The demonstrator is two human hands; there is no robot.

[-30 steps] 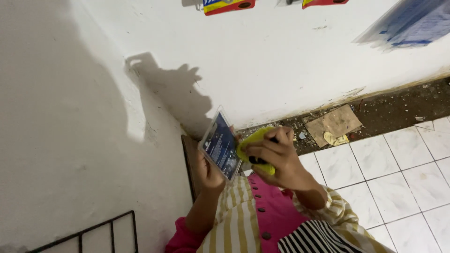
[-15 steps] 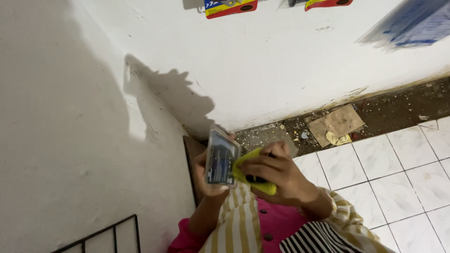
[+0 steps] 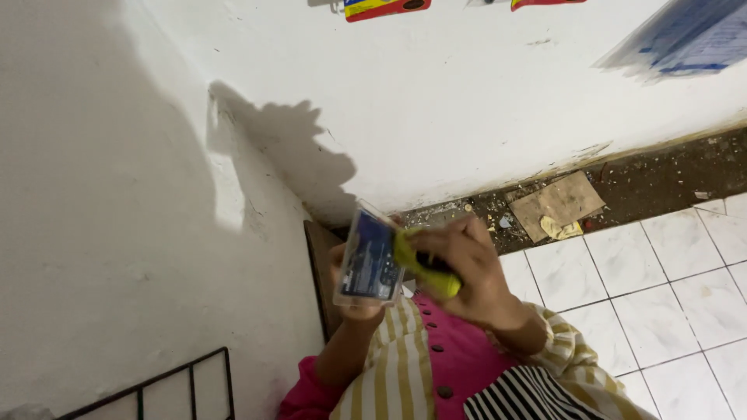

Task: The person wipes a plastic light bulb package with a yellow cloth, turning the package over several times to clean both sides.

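Note:
My left hand (image 3: 354, 299) holds a small clear plastic case (image 3: 369, 257) with dark blue contents, tilted up in front of me. My right hand (image 3: 467, 268) is wrapped around a yellow and black tool handle (image 3: 424, 268), whose tip meets the right edge of the case. Both hands are close together above my pink garment and striped sleeves. The tool's tip is hidden behind the case and my fingers.
White walls (image 3: 436, 101) meet in a corner with cast shadows. A dirty strip with a piece of cardboard (image 3: 556, 204) runs along the wall base. White floor tiles (image 3: 669, 264) lie at right. A black wire rack (image 3: 156, 389) is at lower left. Coloured packets (image 3: 385, 8) hang at top.
The case has turned its blue face more toward me and both hands have shifted slightly lower. The view has moved a little, and the shadow on the wall changed shape.

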